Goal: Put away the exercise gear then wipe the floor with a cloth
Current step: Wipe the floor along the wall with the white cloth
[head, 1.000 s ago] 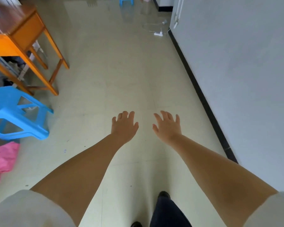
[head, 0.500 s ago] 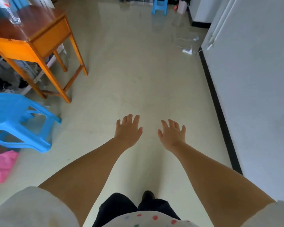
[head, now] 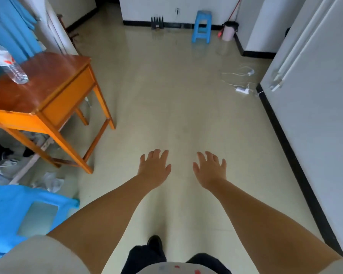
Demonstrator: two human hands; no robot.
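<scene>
Bare floor (head: 166, 99) under spread fingers (head: 163, 155)

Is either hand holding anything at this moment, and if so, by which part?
Nothing is held. The left hand and right hand are both open with fingers spread, empty above the floor.

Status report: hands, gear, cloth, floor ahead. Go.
Left hand and right hand open, empty. No cloth or gear identifiable. Floor ahead open; table left, cables far right.
</scene>
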